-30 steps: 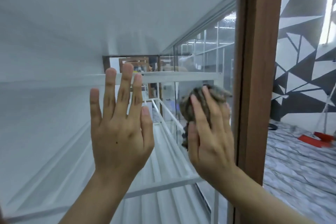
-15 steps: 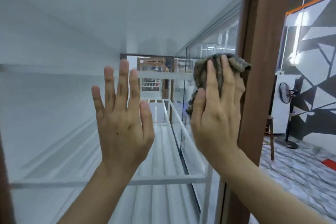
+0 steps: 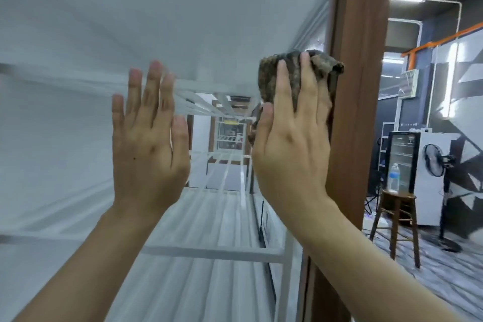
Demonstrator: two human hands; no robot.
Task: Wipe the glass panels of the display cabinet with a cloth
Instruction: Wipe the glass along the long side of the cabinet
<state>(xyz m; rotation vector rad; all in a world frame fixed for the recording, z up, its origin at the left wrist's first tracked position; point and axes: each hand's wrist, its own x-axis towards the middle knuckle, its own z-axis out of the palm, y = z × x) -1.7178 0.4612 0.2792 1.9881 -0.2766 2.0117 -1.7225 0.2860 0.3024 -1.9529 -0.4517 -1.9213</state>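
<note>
The glass panel (image 3: 78,138) of the display cabinet fills most of the view, set in a brown wooden frame (image 3: 363,112). My right hand (image 3: 290,144) presses a mottled grey-brown cloth (image 3: 271,78) flat against the glass, right beside the frame's upright. The cloth sticks out above my fingertips and overlaps the frame edge. My left hand (image 3: 149,144) lies flat on the glass to the left, fingers spread, holding nothing. White shelves (image 3: 217,251) show through the glass inside the cabinet.
To the right of the frame stand a wooden stool (image 3: 397,217) with a water bottle (image 3: 393,178) on it, a small white fridge (image 3: 418,175) and a standing fan (image 3: 436,165). The floor there has a grey marbled pattern.
My right hand has slid the cloth upward along the frame edge, from low on the panel to higher up. My view has tilted up. The left hand stays flat on the glass.
</note>
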